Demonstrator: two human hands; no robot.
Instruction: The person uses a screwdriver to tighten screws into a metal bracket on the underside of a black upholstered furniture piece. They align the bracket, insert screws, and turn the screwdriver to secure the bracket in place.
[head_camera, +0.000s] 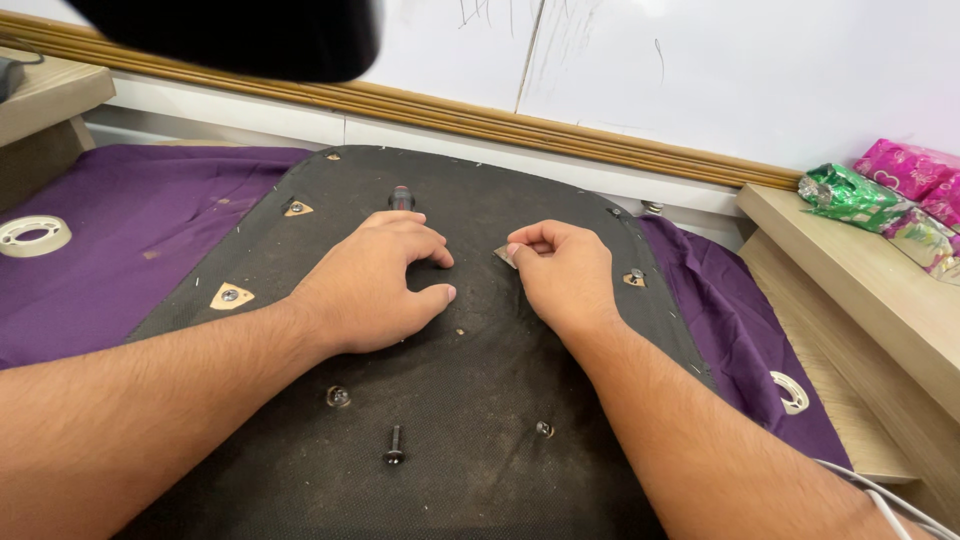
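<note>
From the head camera, both hands rest on a dark fabric-covered panel, rounded at its far corners, that lies flat on a purple cloth. The left hand sits palm down near the middle of the panel, its fingers curled inward and the thumb stretched toward the right; whether anything lies under the curled fingers cannot be told. Just beyond its knuckles a dark handle of a tool pokes out. The right hand lies close beside it, fingers bunched, thumb and forefinger pinched on a small grey scrap at the panel's surface.

A loose black bolt stands on the panel near the viewer, between the two forearms. Metal fittings dot the panel: a round one by the left forearm, a smaller one by the right, and triangular tan patches with screws along the left edge.

A roll of tape lies on the cloth at far left. On the wooden ledge to the right sit green and pink packets
</note>
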